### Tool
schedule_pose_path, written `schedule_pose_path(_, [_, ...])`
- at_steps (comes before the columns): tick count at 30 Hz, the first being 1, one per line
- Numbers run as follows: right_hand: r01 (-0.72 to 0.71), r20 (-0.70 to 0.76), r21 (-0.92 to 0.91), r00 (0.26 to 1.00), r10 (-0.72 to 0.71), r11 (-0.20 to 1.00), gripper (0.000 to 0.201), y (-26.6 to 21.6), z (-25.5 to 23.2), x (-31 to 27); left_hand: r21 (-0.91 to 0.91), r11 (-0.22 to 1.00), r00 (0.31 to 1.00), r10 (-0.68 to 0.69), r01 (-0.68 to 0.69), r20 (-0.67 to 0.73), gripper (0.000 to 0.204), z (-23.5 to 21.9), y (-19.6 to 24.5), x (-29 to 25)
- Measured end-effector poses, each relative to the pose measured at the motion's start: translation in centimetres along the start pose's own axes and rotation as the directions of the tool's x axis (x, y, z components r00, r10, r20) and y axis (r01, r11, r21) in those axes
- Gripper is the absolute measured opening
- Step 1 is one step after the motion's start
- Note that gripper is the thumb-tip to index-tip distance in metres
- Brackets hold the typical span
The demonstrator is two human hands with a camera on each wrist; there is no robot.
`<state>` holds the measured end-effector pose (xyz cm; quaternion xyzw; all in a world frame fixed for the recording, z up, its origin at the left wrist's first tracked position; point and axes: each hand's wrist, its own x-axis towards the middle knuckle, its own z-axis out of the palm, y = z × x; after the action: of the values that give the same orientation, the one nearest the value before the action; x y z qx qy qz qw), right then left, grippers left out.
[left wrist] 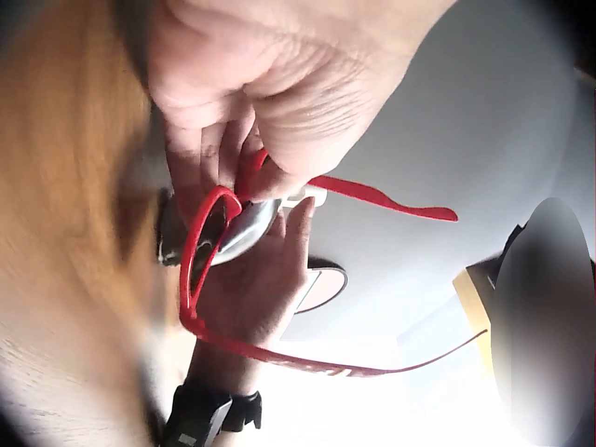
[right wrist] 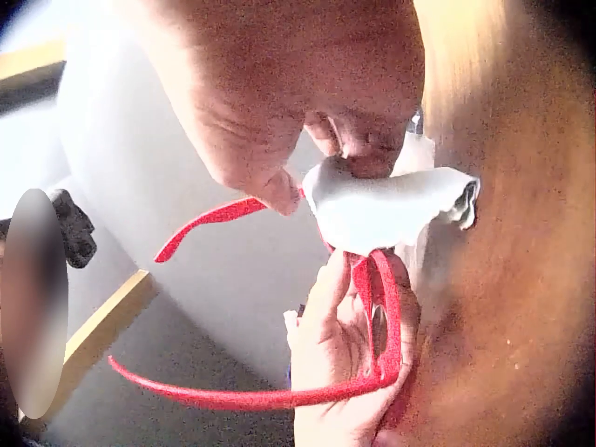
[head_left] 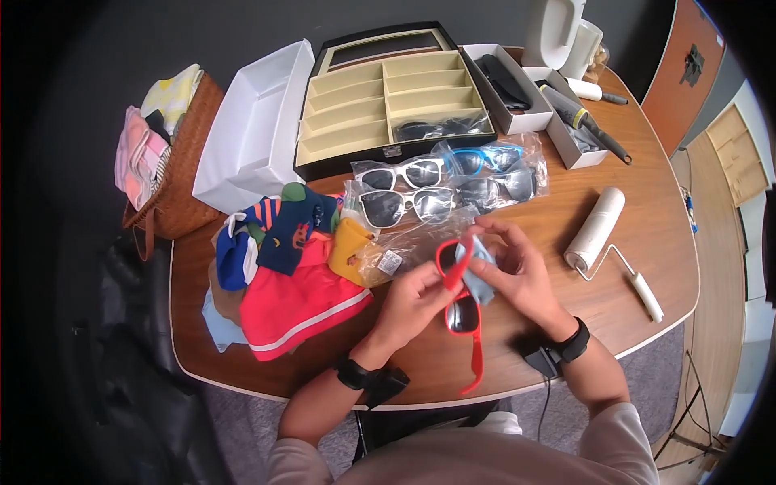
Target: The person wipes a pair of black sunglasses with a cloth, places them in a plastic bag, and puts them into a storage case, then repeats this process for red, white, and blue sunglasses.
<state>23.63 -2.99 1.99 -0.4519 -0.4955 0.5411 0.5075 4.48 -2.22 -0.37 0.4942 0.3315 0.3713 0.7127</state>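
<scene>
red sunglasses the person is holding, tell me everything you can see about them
The red sunglasses have a glossy frame that looks like plastic, dark reflective lenses and two thin red arms, both unfolded. They are held above the wooden table, arms pointing toward the person. The left hand grips the frame at one lens, while the right hand presses a pale blue cloth against the other lens. Nothing else touches them.

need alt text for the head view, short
Two hands hold red sunglasses over a wooden table: the left hand grips the frame, the right hand rubs a lens with a pale blue cloth. Bagged sunglasses lie beyond them.
</scene>
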Motion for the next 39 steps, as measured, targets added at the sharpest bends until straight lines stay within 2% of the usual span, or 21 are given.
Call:
schedule_pose_path(1, [0.004,-0.018,0.027,1.000,-0.003,1.000,0.028,0.4,0.1,0.2,-0.052,0.998,0.998,0.017,-0.020,-0.059,0.025,0.0,0.1,0.1])
schedule_pose_path(3, [0.012,-0.056,0.081,0.998,-0.007,0.997,0.026,1.4,0.0,0.6,-0.021,1.000,0.994,0.001,-0.004,-0.107,0.025,-1.0,-0.6,0.4])
schedule_pose_path(4, [-0.119,0.012,0.072,0.993,0.118,0.990,0.021,0.9,-0.8,0.5,-0.025,0.999,0.993,-0.023,0.021,-0.120,0.026,-1.4,-0.5,0.4])
schedule_pose_path(5, [-0.149,0.022,0.066,0.989,0.148,0.987,0.020,1.0,-1.1,0.6,-0.031,0.999,0.990,-0.047,0.044,-0.131,0.028,-1.6,-0.5,0.4])
schedule_pose_path(10, [-0.263,0.122,0.044,0.959,0.256,0.964,0.015,0.0,-1.1,0.6,-0.049,0.999,0.989,0.001,-0.009,-0.148,0.023,-1.3,-0.7,0.5])
schedule_pose_path(15, [-0.243,0.086,0.000,0.966,0.242,0.970,0.016,0.4,-0.5,0.4,0.012,1.000,0.992,0.026,-0.024,-0.121,0.023,-0.8,-0.6,0.2])
schedule_pose_path(19, [-0.211,0.044,-0.070,0.976,0.214,0.975,0.019,1.2,-0.6,0.6,0.043,0.999,0.997,-0.008,0.011,-0.074,0.022,-0.6,-0.5,0.1])
schedule_pose_path(24, [-0.253,0.058,-0.079,0.964,0.258,0.964,0.019,1.0,-0.6,0.6,0.121,0.993,0.999,0.001,0.004,-0.040,0.019,-1.1,-0.8,0.1])
schedule_pose_path(31, [-0.255,0.071,-0.091,0.963,0.261,0.963,0.021,1.1,-0.6,0.6,0.032,0.999,1.000,0.013,-0.013,-0.009,0.020,-0.8,-0.8,0.0])
schedule_pose_path(33, [-0.244,0.073,-0.065,0.966,0.248,0.968,0.021,1.0,-0.5,0.6,0.021,1.000,1.000,0.012,-0.012,-0.012,0.020,-0.7,-0.7,0.0])
schedule_pose_path(39, [-0.164,0.084,-0.065,0.982,0.169,0.984,0.027,1.1,0.0,0.4,0.138,0.989,0.997,-0.059,0.051,0.055,0.022,-0.6,-0.2,-0.4])
